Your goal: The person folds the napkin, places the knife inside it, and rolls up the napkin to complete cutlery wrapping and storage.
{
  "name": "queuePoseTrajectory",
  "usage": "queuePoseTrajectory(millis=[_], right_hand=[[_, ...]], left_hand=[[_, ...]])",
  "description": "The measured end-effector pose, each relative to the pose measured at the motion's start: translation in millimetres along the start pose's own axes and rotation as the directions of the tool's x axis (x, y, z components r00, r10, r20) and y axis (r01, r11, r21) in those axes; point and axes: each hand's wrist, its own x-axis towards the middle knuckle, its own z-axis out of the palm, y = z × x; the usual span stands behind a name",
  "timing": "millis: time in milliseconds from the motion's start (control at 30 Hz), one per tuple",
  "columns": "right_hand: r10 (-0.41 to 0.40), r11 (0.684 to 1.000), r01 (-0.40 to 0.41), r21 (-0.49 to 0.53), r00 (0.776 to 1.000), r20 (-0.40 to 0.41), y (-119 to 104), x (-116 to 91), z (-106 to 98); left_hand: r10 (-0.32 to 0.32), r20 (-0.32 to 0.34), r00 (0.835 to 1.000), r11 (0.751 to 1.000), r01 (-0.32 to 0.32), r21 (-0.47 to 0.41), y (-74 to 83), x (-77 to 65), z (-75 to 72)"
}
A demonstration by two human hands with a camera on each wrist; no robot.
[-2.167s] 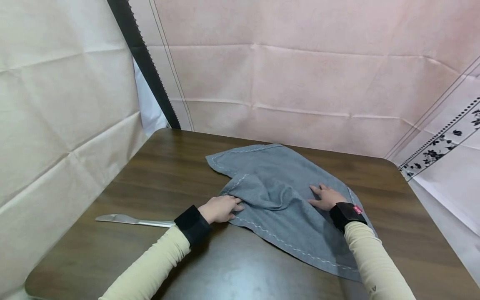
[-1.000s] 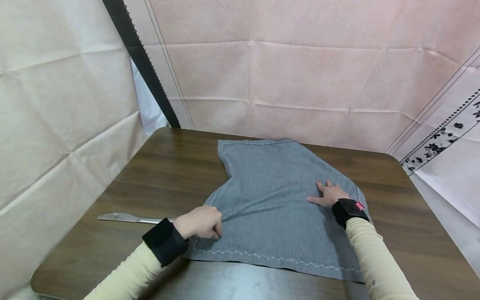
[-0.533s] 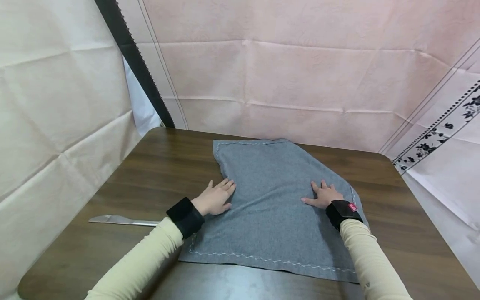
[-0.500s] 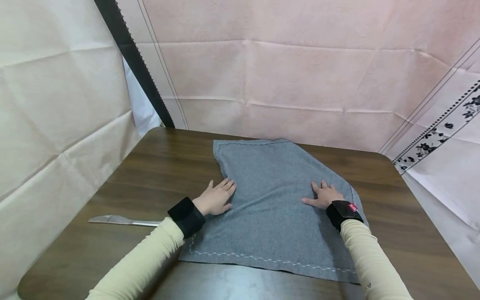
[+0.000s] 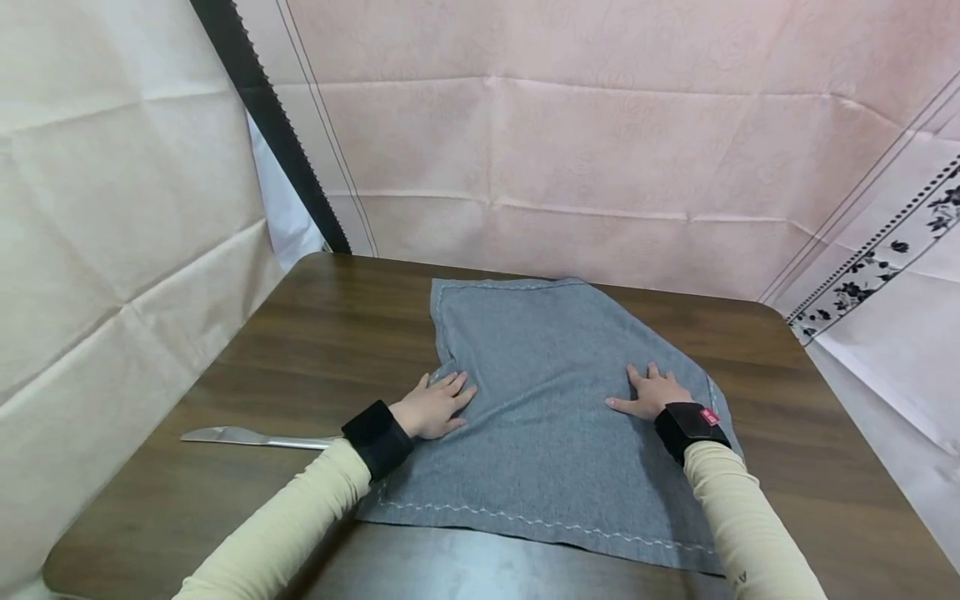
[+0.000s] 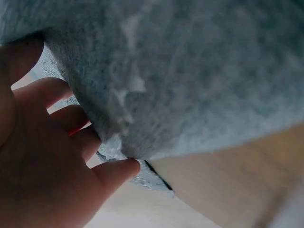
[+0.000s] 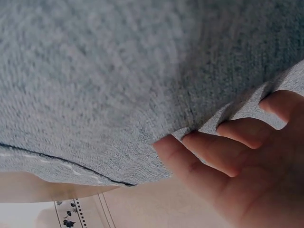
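Resting on the left edge of a gray-blue cloth point(image 5: 540, 467), the left hand point(image 5: 432, 410) lay with its fingers point(image 5: 459, 393) spread apart, gripping nothing. Toward the cloth's right side, the right hand point(image 5: 651, 393) lay on the fabric too, its fingers likewise apart. The cloth was spread over the middle and right of a brown counter point(image 5: 337, 333), its near edge lined with white stitching point(image 5: 547, 522); shallow wrinkles ran between the hands, and the left edge bent inward above the left hand. A silver knife point(image 5: 232, 435) lay on the counter left of the cloth, its blade pointing left and its other end reaching the left wristband point(image 5: 378, 439). The right wristband point(image 5: 690, 429), also black, bore a red tag point(image 5: 708, 416). Both sleeves point(image 5: 285, 525) were pale yellow. Behind the counter hung a creased pinkish sheet point(image 5: 585, 150), with a black strip point(image 5: 270, 117) slanting down on its left.
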Motion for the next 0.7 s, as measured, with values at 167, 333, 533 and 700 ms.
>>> queuePoseTrajectory(millis=[167,333,533,700], right_hand=[[0.009,1.000,-0.009,-0.016,1.000,0.000,3,-2,-2],[0.011,1.000,-0.011,-0.011,1.000,0.016,5,-3,-2],[0.010,1.000,-0.010,-0.023,1.000,-0.006,1,-5,-1],[-0.001,1.000,0.001,-0.027,1.000,-0.019,-4,-6,2]], left_hand=[[0.047,0.005,0.999,0.998,-0.047,0.032,3.9,1.0,1.7],[-0.005,0.064,0.998,0.999,0.008,-0.053,-5.5,1.6,-3.2],[-0.077,0.131,0.988,0.991,0.091,-0.102,-23.1,1.6,-11.1],[-0.017,0.009,1.000,0.979,0.018,-0.205,-32.2,3.4,-14.0]])
